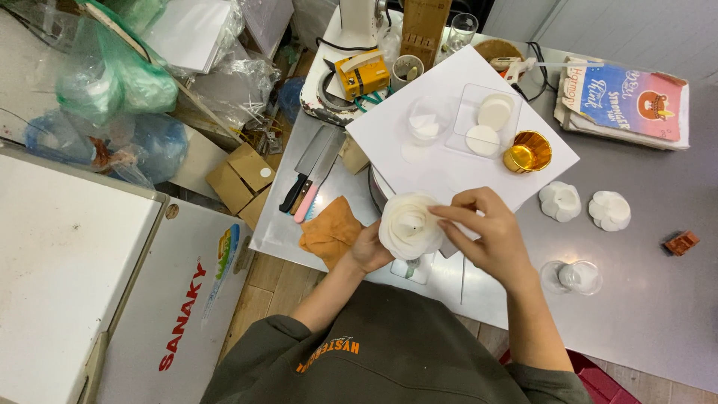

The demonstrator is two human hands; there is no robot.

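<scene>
White flower (pixel 410 224) held over near edge of metal table (pixel 643 299), just near of white sheet (pixel 456 127). Left hand (pixel 369 249) cups it from below-left, fingers closed on its base. Right hand (pixel 488 233) at its right side, fingertips (pixel 449 213) pinched together on outer petal. Bloom roughly round, no clear long axis; spiral centre faces up. Open tabletop to right and near; two finished white flowers (pixel 585 204) lie there. Gold cup (pixel 528 152) sits on sheet's right part. Knives (pixel 308 176) by left edge, orange cloth (pixel 329 232) just left of hands.
</scene>
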